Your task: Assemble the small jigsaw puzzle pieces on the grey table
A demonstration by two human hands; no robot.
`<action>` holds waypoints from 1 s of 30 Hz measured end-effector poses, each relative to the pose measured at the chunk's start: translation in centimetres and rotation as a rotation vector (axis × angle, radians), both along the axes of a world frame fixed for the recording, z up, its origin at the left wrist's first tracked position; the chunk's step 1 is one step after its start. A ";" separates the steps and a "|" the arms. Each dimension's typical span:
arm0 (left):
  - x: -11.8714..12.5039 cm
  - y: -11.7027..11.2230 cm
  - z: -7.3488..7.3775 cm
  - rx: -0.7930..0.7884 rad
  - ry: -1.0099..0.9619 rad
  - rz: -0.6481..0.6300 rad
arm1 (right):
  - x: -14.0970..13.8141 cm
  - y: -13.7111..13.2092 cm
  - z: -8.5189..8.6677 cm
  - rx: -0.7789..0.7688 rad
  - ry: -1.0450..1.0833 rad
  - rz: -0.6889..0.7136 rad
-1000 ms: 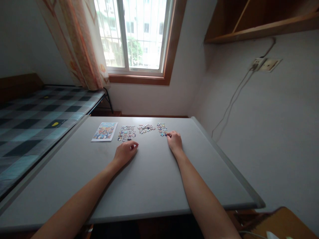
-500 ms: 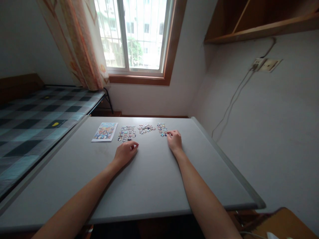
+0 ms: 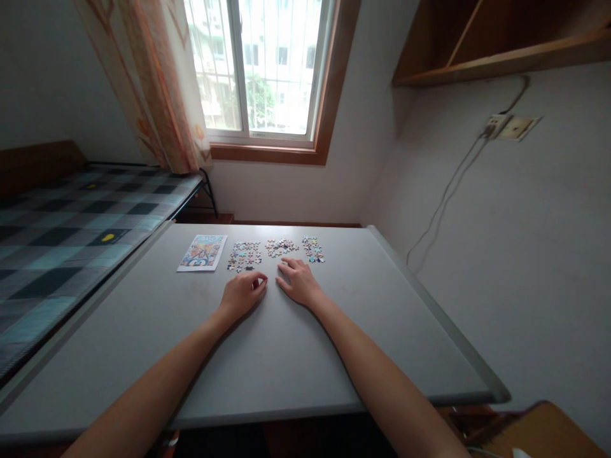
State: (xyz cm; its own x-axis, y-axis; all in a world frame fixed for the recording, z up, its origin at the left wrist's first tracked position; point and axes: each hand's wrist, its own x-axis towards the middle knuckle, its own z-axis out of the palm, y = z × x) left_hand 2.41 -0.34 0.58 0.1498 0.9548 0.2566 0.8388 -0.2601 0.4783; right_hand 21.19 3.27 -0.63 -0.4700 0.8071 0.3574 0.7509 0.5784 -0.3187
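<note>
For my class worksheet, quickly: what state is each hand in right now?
Left hand: curled closed, nothing visible in it.
Right hand: open, fingers spread, holding nothing visible, nearest the middle puzzle pieces.

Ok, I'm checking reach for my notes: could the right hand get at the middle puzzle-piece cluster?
Probably yes: the right hand is just on the near side of the middle cluster, with nothing visible between them; the left hand sits apart.
</note>
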 end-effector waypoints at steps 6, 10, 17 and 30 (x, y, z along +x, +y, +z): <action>0.0 0.1 -0.1 0.002 0.003 -0.001 | -0.4 1.2 0.2 -0.024 -0.087 -0.051; 0.0 0.2 -0.2 0.004 0.007 0.000 | -1.1 1.9 0.2 -0.027 -0.115 -0.083; 0.0 0.1 -0.3 0.011 0.004 -0.001 | -1.0 1.9 0.2 -0.030 -0.085 -0.104; 0.0 0.1 -0.3 0.009 0.003 -0.001 | 0.1 1.2 -0.4 0.012 0.074 -0.057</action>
State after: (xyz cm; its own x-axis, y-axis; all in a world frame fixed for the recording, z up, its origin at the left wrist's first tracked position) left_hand 2.37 -0.24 0.29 0.1519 0.9523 0.2648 0.8399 -0.2656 0.4733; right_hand 21.28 4.52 -0.99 -0.3953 0.8274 0.3989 0.7575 0.5393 -0.3679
